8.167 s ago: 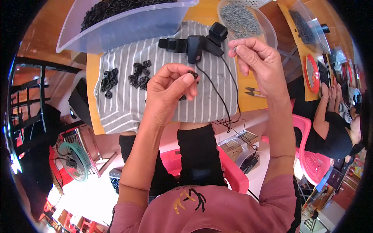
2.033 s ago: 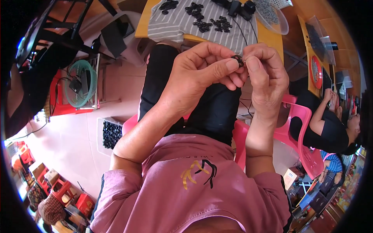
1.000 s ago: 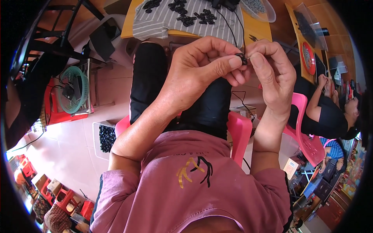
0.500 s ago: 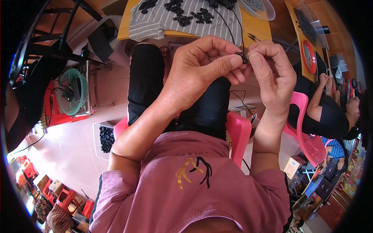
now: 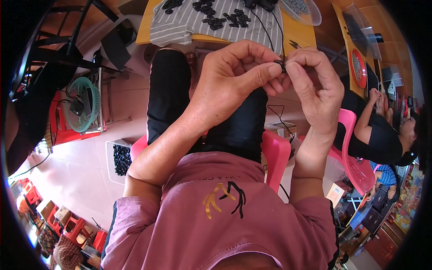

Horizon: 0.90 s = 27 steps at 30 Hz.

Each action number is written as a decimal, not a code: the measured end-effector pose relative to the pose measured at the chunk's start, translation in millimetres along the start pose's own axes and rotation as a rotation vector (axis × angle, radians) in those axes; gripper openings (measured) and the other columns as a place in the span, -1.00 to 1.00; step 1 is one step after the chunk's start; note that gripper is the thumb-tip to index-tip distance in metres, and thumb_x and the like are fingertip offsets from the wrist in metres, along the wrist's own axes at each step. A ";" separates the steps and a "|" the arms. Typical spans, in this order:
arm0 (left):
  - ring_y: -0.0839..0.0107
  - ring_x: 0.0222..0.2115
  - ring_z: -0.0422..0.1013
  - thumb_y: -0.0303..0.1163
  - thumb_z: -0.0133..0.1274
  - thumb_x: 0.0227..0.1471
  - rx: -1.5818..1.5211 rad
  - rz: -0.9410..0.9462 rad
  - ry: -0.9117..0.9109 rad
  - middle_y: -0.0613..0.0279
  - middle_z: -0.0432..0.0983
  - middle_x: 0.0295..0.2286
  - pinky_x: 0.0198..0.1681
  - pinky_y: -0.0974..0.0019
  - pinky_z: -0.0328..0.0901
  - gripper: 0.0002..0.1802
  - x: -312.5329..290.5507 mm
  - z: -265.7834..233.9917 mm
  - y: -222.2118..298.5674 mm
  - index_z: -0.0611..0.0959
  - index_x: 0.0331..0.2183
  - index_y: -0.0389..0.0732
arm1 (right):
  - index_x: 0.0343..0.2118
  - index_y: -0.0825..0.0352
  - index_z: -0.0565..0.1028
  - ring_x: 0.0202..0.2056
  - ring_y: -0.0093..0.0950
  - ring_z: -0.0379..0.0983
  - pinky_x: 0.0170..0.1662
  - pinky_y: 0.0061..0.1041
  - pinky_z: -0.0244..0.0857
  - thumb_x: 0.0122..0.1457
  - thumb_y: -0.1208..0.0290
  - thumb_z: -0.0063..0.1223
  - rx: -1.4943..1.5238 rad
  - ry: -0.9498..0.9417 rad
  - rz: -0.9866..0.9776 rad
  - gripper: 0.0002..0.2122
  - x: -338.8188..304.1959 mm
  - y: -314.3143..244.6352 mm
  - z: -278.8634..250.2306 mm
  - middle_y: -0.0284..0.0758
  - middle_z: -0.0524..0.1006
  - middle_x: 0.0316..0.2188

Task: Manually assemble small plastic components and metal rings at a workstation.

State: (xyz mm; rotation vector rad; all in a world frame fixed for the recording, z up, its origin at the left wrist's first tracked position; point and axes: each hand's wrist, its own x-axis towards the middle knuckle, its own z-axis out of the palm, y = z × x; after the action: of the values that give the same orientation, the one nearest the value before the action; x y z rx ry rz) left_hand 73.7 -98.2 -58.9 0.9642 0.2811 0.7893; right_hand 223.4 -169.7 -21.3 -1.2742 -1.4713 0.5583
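Above my lap, my left hand (image 5: 243, 74) pinches a small black plastic part (image 5: 281, 65) between thumb and forefinger. My right hand (image 5: 313, 78) meets it from the right, thumb and forefinger pressed together at the part's edge. Whatever sits between the right fingertips is too small to make out. Beyond my hands, several black parts (image 5: 237, 18) lie in clusters on a grey striped cloth (image 5: 173, 31) over a wooden table (image 5: 299, 33). Small pliers or snips (image 5: 294, 44) rest near the table's edge.
A clear tub of small metal pieces (image 5: 299, 10) stands at the table's far right. A white bin of black parts (image 5: 121, 159) is on the floor at left, near a green basket (image 5: 84, 105). At right, a person (image 5: 375, 135) works beside a pink chair (image 5: 348, 153).
The right fingertips have closed in slightly on the black part, covering more of it. Otherwise both hands hold nearly the same place; the view has shifted a little.
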 end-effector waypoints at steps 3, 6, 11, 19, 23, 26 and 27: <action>0.41 -0.47 0.49 -0.55 0.03 0.04 0.079 0.010 0.012 0.10 0.52 -0.45 -0.38 0.44 0.39 -0.83 0.2 -1.3 0.8 0.51 -0.27 -0.40 | -0.38 0.44 0.40 -0.49 -0.71 0.41 -0.43 -0.77 0.29 0.13 0.61 0.00 0.083 0.002 0.093 -0.96 -0.2 2.0 3.0 -0.41 0.43 -0.50; 0.44 -0.47 0.48 -0.56 0.03 0.04 0.070 0.025 0.034 0.11 0.52 -0.46 -0.38 0.46 0.38 -0.83 2.3 -2.7 -4.0 0.51 -0.28 -0.40 | -0.38 0.44 0.40 -0.47 -0.71 0.41 -0.40 -0.75 0.31 0.14 0.60 0.00 0.099 0.000 0.101 -0.96 0.7 8.2 4.8 -0.42 0.44 -0.49; 0.44 -0.47 0.47 -0.53 0.03 0.05 0.034 0.005 0.091 0.10 0.53 -0.46 -0.38 0.47 0.38 -0.82 6.5 -8.7 -7.1 0.50 -0.26 -0.40 | -0.36 0.43 0.42 -0.46 -0.72 0.41 -0.37 -0.74 0.34 0.16 0.56 -0.01 0.115 0.020 0.163 -0.95 4.8 15.3 9.6 -0.42 0.47 -0.47; 0.42 -0.46 0.48 -0.51 0.02 0.06 -0.108 -0.075 0.012 0.06 0.54 -0.41 -0.39 0.47 0.38 -0.79 11.1 -19.0 -6.2 0.50 -0.23 -0.39 | -0.28 0.44 0.47 -0.45 -0.70 0.42 -0.37 -0.75 0.35 0.17 0.53 0.00 0.128 -0.085 0.177 -0.89 9.0 14.7 -2.0 -0.41 0.50 -0.45; 0.40 -0.47 0.49 -0.49 0.02 0.07 -0.169 -0.123 0.010 0.05 0.53 -0.41 -0.40 0.47 0.38 -0.79 9.4 -19.8 -5.8 0.50 -0.23 -0.37 | -0.26 0.44 0.48 -0.44 -0.70 0.42 -0.37 -0.74 0.35 0.16 0.55 0.00 0.058 -0.061 0.155 -0.88 10.4 15.2 -4.8 -0.42 0.50 -0.45; 0.41 -0.48 0.49 -0.48 0.03 0.06 -0.171 -0.144 0.010 0.06 0.54 -0.41 -0.42 0.49 0.37 -0.79 10.1 -20.7 -5.4 0.50 -0.23 -0.36 | -0.28 0.44 0.49 -0.44 -0.68 0.43 -0.39 -0.73 0.34 0.12 0.58 0.03 -0.025 -0.076 0.086 -0.89 13.4 15.2 -6.1 -0.40 0.49 -0.46; 0.41 -0.48 0.49 -0.48 0.03 0.06 -0.171 -0.144 0.011 0.06 0.54 -0.41 -0.42 0.49 0.37 -0.79 10.4 -20.6 -4.8 0.50 -0.23 -0.36 | -0.30 0.43 0.49 -0.45 -0.65 0.43 -0.41 -0.73 0.32 0.10 0.60 0.06 -0.071 -0.085 0.036 -0.89 15.1 14.7 -6.4 -0.39 0.48 -0.47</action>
State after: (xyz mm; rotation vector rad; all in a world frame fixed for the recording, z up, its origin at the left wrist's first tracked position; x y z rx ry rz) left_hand 72.0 -79.4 -73.1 0.7701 0.2845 0.6755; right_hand 237.2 -153.1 -25.6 -1.3489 -1.5529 0.5947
